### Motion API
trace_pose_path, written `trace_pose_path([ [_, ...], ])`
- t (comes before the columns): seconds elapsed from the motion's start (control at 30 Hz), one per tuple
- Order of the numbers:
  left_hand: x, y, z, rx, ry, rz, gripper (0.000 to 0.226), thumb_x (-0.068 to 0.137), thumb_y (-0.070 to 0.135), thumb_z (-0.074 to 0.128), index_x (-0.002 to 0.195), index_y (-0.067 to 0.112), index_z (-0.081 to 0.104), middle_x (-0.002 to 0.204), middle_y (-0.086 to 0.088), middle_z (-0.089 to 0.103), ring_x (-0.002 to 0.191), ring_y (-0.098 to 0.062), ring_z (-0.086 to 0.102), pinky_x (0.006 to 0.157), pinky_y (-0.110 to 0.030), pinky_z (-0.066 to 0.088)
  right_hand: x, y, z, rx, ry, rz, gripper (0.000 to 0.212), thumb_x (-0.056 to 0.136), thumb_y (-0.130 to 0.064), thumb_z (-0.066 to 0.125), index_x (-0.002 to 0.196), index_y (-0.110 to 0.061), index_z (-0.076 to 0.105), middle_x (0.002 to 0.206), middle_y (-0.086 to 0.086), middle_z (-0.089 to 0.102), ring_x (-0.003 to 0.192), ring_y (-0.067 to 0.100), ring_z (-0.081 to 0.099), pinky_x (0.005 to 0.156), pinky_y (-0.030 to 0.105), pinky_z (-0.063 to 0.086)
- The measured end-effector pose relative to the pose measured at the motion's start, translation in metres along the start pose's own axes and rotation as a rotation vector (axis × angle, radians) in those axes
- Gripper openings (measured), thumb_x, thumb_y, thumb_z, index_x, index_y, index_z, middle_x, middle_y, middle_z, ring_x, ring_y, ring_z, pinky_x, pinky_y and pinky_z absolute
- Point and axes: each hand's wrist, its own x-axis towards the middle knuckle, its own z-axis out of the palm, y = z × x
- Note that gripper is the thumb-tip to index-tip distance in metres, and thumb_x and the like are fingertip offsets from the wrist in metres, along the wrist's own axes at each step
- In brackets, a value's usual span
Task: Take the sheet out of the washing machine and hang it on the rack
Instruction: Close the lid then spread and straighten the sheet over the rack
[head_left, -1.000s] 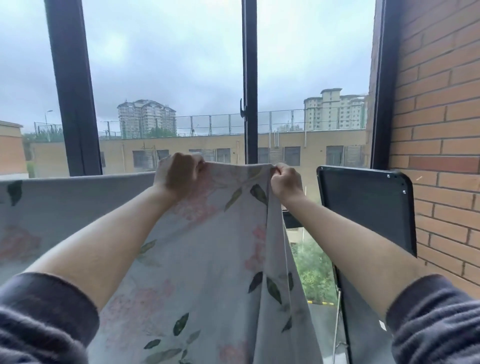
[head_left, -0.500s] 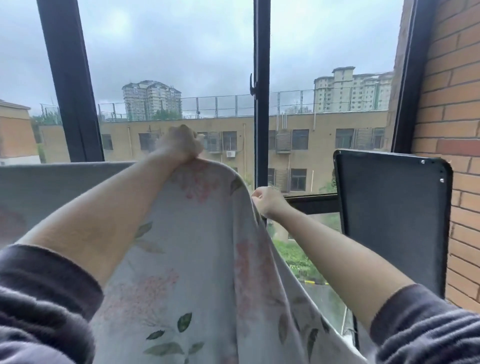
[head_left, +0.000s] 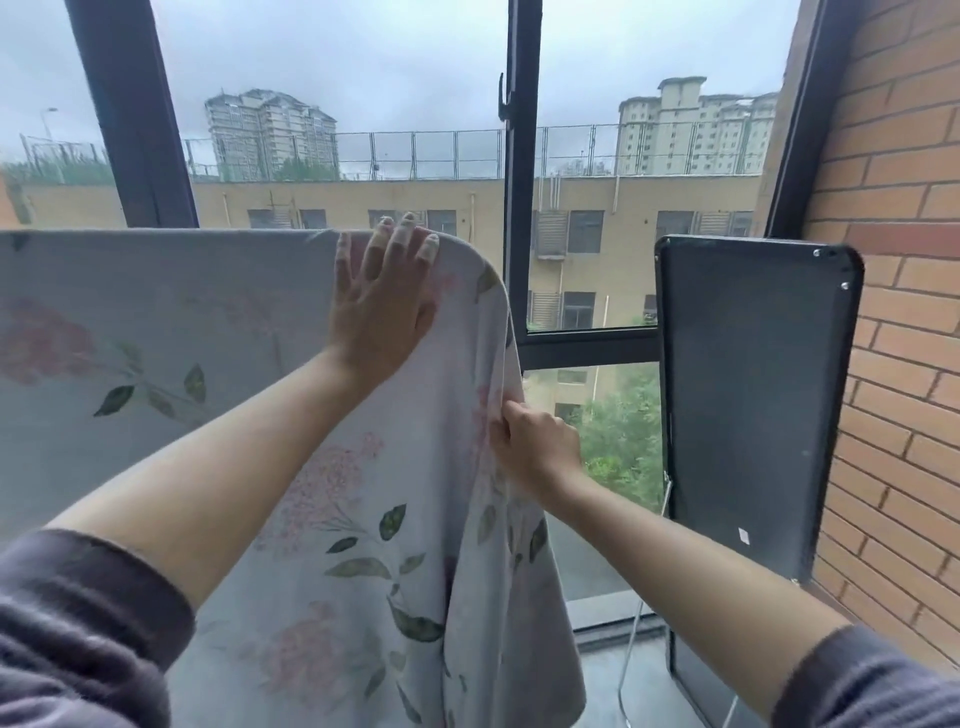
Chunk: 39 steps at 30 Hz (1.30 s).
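The sheet (head_left: 156, 332), pale with pink flowers and green leaves, hangs draped over a rail that it hides, filling the left and centre of the head view. My left hand (head_left: 382, 301) lies flat and open on the sheet near its top right corner, fingers spread over the upper edge. Lower down, my right hand (head_left: 532, 441) pinches the sheet's right hanging edge. The rack itself is covered by the cloth.
A black flat panel (head_left: 748, 395) stands upright to the right, against the brick wall (head_left: 893, 260). Behind the sheet is a large window with black frames (head_left: 519, 156). A thin metal leg (head_left: 631, 660) shows at the lower right, above the floor.
My left hand has let go of the sheet's top edge and now presses flat on it. My right hand has slid down the right edge. The sheet now hangs lower and smoother.
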Motion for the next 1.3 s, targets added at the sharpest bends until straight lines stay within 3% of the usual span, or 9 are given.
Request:
trace_pose_path([
  [0.2,0.026,-0.014,-0.01,0.067,0.18,-0.012,0.021,0.089,0.021,0.055,0.109,0.015,0.055,0.108,-0.012,0.057,0.096,-0.032,0.055,0.084,-0.049,0.039,0.027,0.027,-0.038,0.571,0.162,0.294,0.026,0.096,-0.017,0.04,0.079,-0.01,0.058,0.078,0.007,0.063,0.074,0.027,0.055,0.061,0.034,0.037],
  [0.4,0.057,-0.029,-0.017,-0.13,0.202,0.184,0.017,0.093,0.02,0.047,0.088,0.012,0.061,0.089,-0.01,0.062,0.077,-0.029,0.061,0.076,-0.043,0.043,0.117,0.049,-0.088,0.719,0.24,0.366,0.031,0.101,-0.016,0.032,0.114,-0.007,0.06,0.111,0.006,0.061,0.105,0.023,0.055,0.084,0.024,0.038],
  [0.6,0.143,-0.057,-0.045,-0.092,0.253,-0.276,0.012,0.087,0.024,0.043,0.093,0.017,0.05,0.098,-0.01,0.057,0.085,-0.031,0.056,0.089,-0.041,0.032,0.22,0.019,-0.141,0.722,0.427,0.143,0.025,0.091,-0.006,0.033,0.086,-0.014,0.056,0.084,0.003,0.056,0.087,0.023,0.053,0.074,0.031,0.041],
  [0.7,0.175,-0.065,-0.035,-0.067,-0.071,-0.525,0.016,0.09,0.023,0.05,0.102,0.016,0.059,0.106,-0.012,0.062,0.099,-0.032,0.059,0.085,-0.037,0.038,0.27,0.011,-0.14,0.565,0.346,0.032,0.025,0.091,-0.011,0.038,0.07,-0.019,0.049,0.077,0.004,0.055,0.079,0.021,0.052,0.067,0.032,0.039],
  [0.8,0.162,-0.051,-0.016,-0.077,-0.699,-0.51,0.034,0.093,0.024,0.047,0.116,0.004,0.061,0.119,-0.015,0.061,0.102,-0.03,0.057,0.082,-0.033,0.042,0.274,0.021,-0.084,0.315,-0.087,0.004,0.032,0.095,-0.012,0.043,0.067,-0.015,0.056,0.079,0.011,0.058,0.082,0.023,0.052,0.064,0.029,0.036],
  [0.87,0.145,-0.032,-0.013,-0.099,-0.825,-0.471,0.04,0.098,0.028,0.038,0.122,0.002,0.057,0.125,-0.016,0.056,0.105,-0.029,0.054,0.086,-0.034,0.041,0.255,0.027,-0.044,0.241,-0.265,-0.004,0.027,0.096,-0.015,0.046,0.081,-0.007,0.067,0.091,0.013,0.065,0.088,0.027,0.056,0.071,0.028,0.04],
  [1.07,0.114,-0.027,-0.013,-0.297,-0.344,-0.55,0.051,0.097,0.047,0.03,0.098,0.012,0.068,0.102,-0.014,0.067,0.092,-0.031,0.061,0.082,-0.039,0.048,0.196,0.022,-0.025,0.62,-0.277,0.11,0.033,0.099,-0.009,0.043,0.075,0.001,0.062,0.061,0.001,0.052,0.056,0.014,0.045,0.044,0.01,0.041],
  [1.17,0.082,-0.014,-0.019,-0.206,-0.115,-0.423,0.047,0.1,0.041,0.027,0.094,0.012,0.064,0.088,-0.015,0.067,0.081,-0.031,0.061,0.076,-0.037,0.041,0.166,0.021,-0.024,0.807,-0.179,0.161,0.032,0.099,-0.016,0.046,0.084,0.005,0.064,0.061,0.004,0.05,0.054,0.014,0.044,0.048,0.024,0.041],
  [1.3,0.023,0.007,-0.015,-0.184,0.033,-0.253,0.039,0.094,0.035,0.037,0.125,0.015,0.052,0.131,-0.008,0.055,0.124,-0.027,0.046,0.113,-0.05,0.015,0.108,0.03,-0.013,0.862,-0.056,0.201,0.033,0.093,-0.025,0.051,0.07,-0.003,0.061,0.063,0.001,0.057,0.061,0.012,0.047,0.059,0.03,0.038],
])
